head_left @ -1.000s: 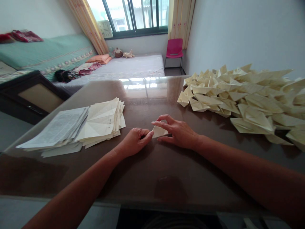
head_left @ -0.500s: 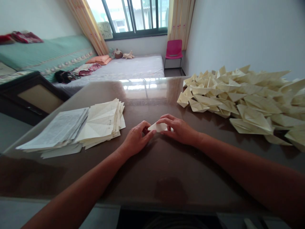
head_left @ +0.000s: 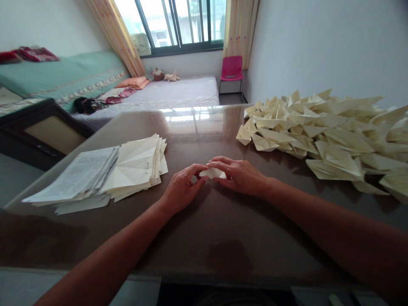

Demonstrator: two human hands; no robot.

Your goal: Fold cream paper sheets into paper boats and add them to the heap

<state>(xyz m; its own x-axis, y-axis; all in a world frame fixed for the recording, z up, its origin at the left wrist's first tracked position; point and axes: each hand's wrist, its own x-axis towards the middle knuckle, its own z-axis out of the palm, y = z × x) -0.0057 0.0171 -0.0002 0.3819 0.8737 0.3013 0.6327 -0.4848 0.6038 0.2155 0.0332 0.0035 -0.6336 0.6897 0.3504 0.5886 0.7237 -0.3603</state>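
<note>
Between my two hands, just above the brown table (head_left: 191, 238), is a small folded piece of cream paper (head_left: 213, 173). My left hand (head_left: 184, 186) pinches its left end between thumb and fingers. My right hand (head_left: 239, 173) grips the right side, thumb below and fingers curled over the top. The fingertips of both hands nearly meet at the paper's upper edge. Much of the paper is hidden behind the fingers, so its full shape does not show.
To the left lie a stack of printed sheets (head_left: 76, 172) and a stack of creased cream sheets (head_left: 132, 163). A large heap of folded paper pieces (head_left: 318, 127) covers the table's right side. Beyond the table are a bed (head_left: 185, 91) and a pink chair (head_left: 231, 69).
The fingers of my left hand have come up over the paper's top edge, close to the right fingertips. Less of the paper shows now. The view has tilted slightly.
</note>
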